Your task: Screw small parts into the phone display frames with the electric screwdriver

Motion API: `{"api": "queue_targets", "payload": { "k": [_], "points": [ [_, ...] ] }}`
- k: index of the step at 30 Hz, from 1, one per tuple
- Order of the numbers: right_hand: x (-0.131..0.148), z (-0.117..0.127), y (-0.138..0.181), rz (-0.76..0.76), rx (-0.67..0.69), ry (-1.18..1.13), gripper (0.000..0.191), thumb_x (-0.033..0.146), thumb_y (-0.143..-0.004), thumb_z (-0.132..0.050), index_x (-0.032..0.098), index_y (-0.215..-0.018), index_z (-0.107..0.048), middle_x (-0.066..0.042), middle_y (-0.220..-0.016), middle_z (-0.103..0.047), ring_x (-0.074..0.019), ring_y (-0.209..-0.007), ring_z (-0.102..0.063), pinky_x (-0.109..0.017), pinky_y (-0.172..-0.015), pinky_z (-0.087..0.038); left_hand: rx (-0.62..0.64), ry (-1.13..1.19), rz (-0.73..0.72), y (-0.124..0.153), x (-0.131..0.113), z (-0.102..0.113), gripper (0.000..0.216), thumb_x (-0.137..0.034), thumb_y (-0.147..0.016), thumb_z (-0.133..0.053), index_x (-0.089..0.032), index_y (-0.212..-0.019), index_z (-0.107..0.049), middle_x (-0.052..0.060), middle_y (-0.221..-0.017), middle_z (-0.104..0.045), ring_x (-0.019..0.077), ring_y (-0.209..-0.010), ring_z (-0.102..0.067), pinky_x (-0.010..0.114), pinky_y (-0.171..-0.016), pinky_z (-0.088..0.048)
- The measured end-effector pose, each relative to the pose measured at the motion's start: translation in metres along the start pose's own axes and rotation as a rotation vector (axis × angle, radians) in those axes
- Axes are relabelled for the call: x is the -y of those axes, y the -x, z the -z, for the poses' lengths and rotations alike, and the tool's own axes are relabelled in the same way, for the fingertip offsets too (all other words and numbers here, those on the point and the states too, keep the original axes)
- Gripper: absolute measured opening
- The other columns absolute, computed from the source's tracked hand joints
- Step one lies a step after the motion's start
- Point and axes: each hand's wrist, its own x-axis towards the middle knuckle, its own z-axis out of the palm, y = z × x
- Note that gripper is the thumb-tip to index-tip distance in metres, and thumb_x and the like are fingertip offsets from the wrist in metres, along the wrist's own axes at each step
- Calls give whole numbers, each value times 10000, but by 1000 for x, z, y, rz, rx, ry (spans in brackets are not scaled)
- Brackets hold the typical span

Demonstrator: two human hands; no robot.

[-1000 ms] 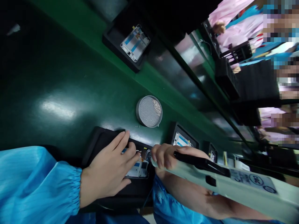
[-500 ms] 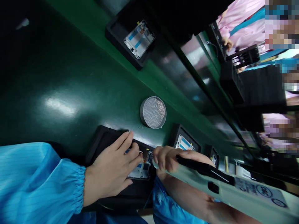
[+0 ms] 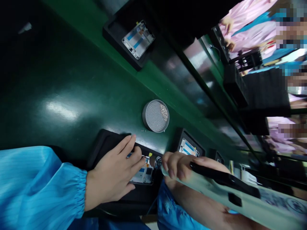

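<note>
On the green worktop [image 3: 72,95] a round grey dish [image 3: 155,116] is seen, in which a small heap of bright screws [image 3: 163,109] is gathered at the far rim. Just in front of it a black tray [image 3: 105,143] is set, and a phone frame [image 3: 144,172] with blue and white parts is laid in its recess. The left hand [image 3: 115,174] is laid flat on this tray and frame, its grip spread and nothing pinched. An electric screwdriver [image 3: 227,191] is held by the right hand [image 3: 177,164], the grip wrapped tight round its pale body, and the bit end is kept just beside the frame's right edge, near a small yellow tab [image 3: 150,154]. A second tray [image 3: 189,147] with another frame is placed just to the right, and a third tray [image 3: 120,32] with its own frame is set far back on the worktop. Compared with half a second ago, the right hand and the screwdriver are found slightly further right, a little more apart from the left fingertips, so that the yellow tab is shown more plainly; the left hand, the near tray and the dish are found unmoved
</note>
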Motion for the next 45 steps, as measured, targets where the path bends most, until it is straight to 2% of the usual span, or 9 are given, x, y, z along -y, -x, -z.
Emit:
{"api": "queue_targets", "payload": {
  "k": [4,8,11,14,17,21,24,31,45],
  "points": [
    [4,-2,-5,22,-70,-199,589,777,-742,-473,311,-1054,-655,-17,-650,-501,-200,-594,-508,-403,-596,-421,-48,44,-32,-1,4,7,648,-610,-849,-560,-151,-1306,-577,186,-1280,-568,495,-1354,-357,602,-1136,-232],
    [-2,-3,-13,120,-155,-387,727,835,-741,-356,252,-1027,-684,-14,-637,-526,-181,-586,-524,-372,-581,-411,-98,32,-139,-12,13,20,218,-202,-922,-483,-93,-1029,-638,166,-1035,-631,345,-1060,-603,469,-890,-500],
    [-10,2,-17,230,-246,-409,740,810,-721,-410,190,-1040,-658,-16,-612,-547,-168,-550,-506,-363,-561,-414,71,42,-151,-27,19,29,208,-19,-859,-428,-108,-898,-612,104,-867,-622,240,-799,-618,373,-696,-533],
    [-18,13,-22,337,-382,-367,465,500,-716,-633,193,-1064,-612,3,-622,-564,-163,-572,-531,-366,-599,-451,205,30,-146,-39,23,33,233,38,-799,-442,-115,-882,-597,100,-864,-623,230,-758,-621,346,-639,-532],
    [-27,30,-28,384,-541,-235,386,295,-704,-681,227,-1068,-573,-5,-761,-614,-182,-728,-621,-422,-760,-522,242,-10,-152,-46,24,32,256,62,-772,-440,-115,-873,-595,104,-860,-622,226,-723,-630,324,-583,-516],
    [-43,48,-24,251,-688,101,526,307,-764,-674,248,-1235,-447,-89,-1139,-556,-234,-1070,-595,-480,-951,-499,283,-49,-145,-51,25,30,250,48,-797,-427,-121,-856,-601,89,-845,-614,195,-709,-638,294,-596,-514],
    [-53,42,-4,435,-820,563,594,235,-847,-592,228,-1369,-308,-154,-1210,-452,-261,-1111,-516,-491,-930,-473,298,-72,-140,-53,25,31,235,23,-818,-424,-122,-850,-606,87,-840,-607,197,-702,-645,296,-596,-523],
    [-75,-4,21,610,-155,930,195,110,-866,-528,194,-1012,-625,-88,-952,-637,-196,-875,-565,-348,-731,-504,353,-121,-141,-58,23,37,209,4,-827,-444,-126,-869,-602,85,-849,-613,210,-752,-670,302,-658,-553],
    [-84,-4,23,663,-22,1001,230,176,-897,-536,120,-1085,-656,-115,-968,-675,-221,-910,-540,-379,-715,-465,432,-122,-178,-65,30,45,220,-37,-880,-436,-120,-833,-634,76,-813,-608,196,-698,-644,289,-644,-518]
  ]
}}
